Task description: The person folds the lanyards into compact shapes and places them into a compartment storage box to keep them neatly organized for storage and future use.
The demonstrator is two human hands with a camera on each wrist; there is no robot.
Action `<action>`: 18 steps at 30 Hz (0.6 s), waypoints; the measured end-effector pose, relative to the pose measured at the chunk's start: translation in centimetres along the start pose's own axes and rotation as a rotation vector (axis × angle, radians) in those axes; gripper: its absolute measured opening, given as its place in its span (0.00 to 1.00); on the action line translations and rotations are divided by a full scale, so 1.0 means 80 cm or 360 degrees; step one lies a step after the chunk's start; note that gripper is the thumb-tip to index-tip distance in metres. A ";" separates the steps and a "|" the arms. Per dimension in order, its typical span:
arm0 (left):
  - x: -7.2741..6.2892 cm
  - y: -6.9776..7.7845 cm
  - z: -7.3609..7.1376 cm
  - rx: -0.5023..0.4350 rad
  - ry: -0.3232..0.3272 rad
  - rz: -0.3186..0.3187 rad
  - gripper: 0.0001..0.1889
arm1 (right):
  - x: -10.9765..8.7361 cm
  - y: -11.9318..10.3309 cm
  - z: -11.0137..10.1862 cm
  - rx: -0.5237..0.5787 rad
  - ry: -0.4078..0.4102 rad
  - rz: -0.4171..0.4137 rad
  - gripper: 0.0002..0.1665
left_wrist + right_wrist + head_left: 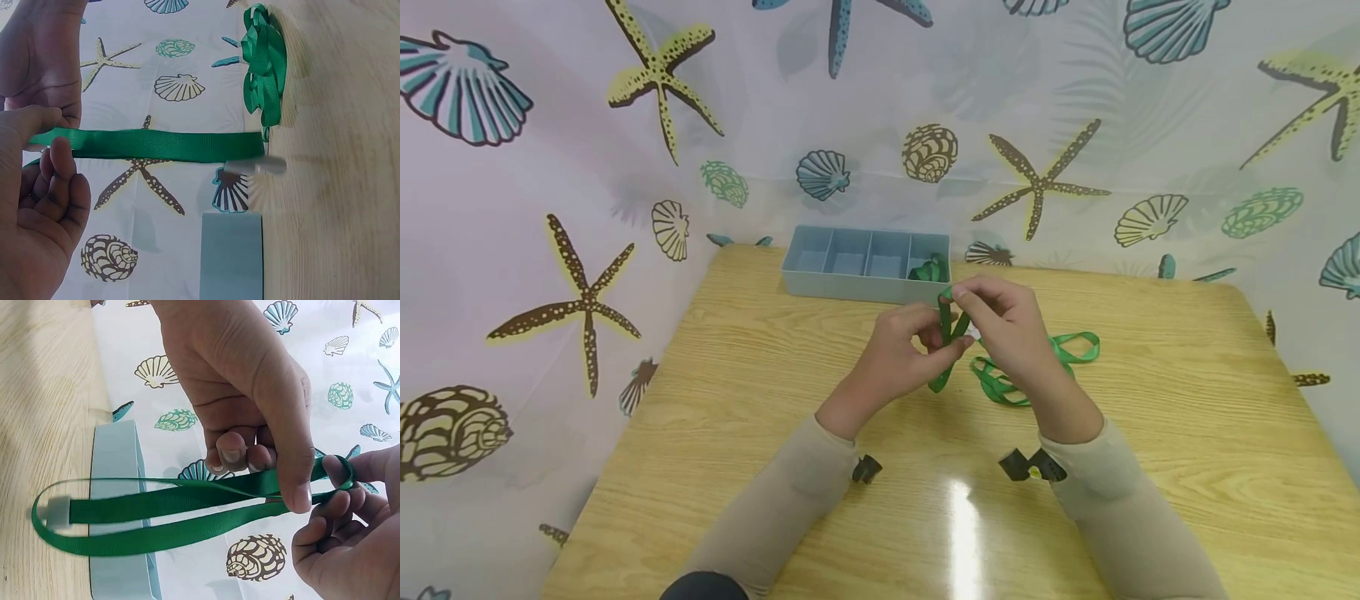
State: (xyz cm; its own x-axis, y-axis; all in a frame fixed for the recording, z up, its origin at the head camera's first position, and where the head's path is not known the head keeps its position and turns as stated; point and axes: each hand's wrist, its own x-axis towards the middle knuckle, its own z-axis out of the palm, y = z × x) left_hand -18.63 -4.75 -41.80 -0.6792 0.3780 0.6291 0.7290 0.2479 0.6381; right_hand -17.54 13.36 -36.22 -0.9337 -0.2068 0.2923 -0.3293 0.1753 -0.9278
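A green ribbon (169, 145) is stretched between my two hands and folded into long loops. My left hand (901, 346) pinches its strands between thumb and fingers, the thumb lying flat over them in the right wrist view. Higher up, my right hand (1009, 327) pinches the small loop at the ribbon's upper end with thumb and fingertips. The lower loop hangs free, with a whitish plastic piece (59, 512) on it. More green ribbon (1000, 387) lies in loose loops on the table beneath my right forearm.
Beyond my hands, a blue-grey tray (853, 287) with several compartments stands at the table's back edge. Its rightmost compartment holds coiled green ribbon (931, 269). The wooden table (722, 400) ends at a hanging cloth (880, 108) printed with shells and starfish.
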 end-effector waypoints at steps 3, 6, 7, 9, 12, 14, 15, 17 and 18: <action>0.002 0.001 0.001 0.0019 -0.0015 -0.0009 0.08 | 0.000 -0.001 0.000 -0.0030 0.0026 0.0004 0.15; 0.002 0.002 0.003 0.0076 -0.0018 0.0000 0.10 | 0.001 -0.001 0.000 -0.0064 0.0050 0.0015 0.15; 0.002 0.002 0.003 0.0097 -0.0018 0.0007 0.12 | 0.001 -0.001 0.000 -0.0068 0.0060 0.0022 0.15; 0.001 0.003 0.004 0.0122 -0.0016 0.0018 0.15 | 0.001 -0.001 0.000 -0.0061 0.0080 0.0036 0.15; 0.001 0.004 0.004 0.0144 -0.0010 0.0038 0.16 | 0.002 0.000 0.000 -0.0018 0.0112 0.0055 0.15; 0.001 0.004 0.005 0.0141 -0.0003 0.0049 0.14 | 0.002 0.000 0.000 0.0021 0.0118 0.0064 0.16; 0.002 0.003 0.005 0.0146 0.0000 0.0058 0.14 | 0.002 0.000 0.000 0.0041 0.0117 0.0065 0.16; 0.002 0.003 0.006 0.0149 0.0006 0.0072 0.12 | 0.002 0.000 0.001 0.0080 0.0107 0.0066 0.16; 0.002 0.003 0.006 0.0150 0.0007 0.0077 0.12 | 0.002 0.000 0.001 0.0099 0.0100 0.0066 0.16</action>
State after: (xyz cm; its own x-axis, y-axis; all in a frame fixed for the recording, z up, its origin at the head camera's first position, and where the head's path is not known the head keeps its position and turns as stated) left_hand -18.50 -4.20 -41.74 -0.6433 0.3877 0.6602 0.7655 0.3126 0.5624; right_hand -17.69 13.27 -36.18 -0.9540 -0.1395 0.2655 -0.2826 0.1217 -0.9515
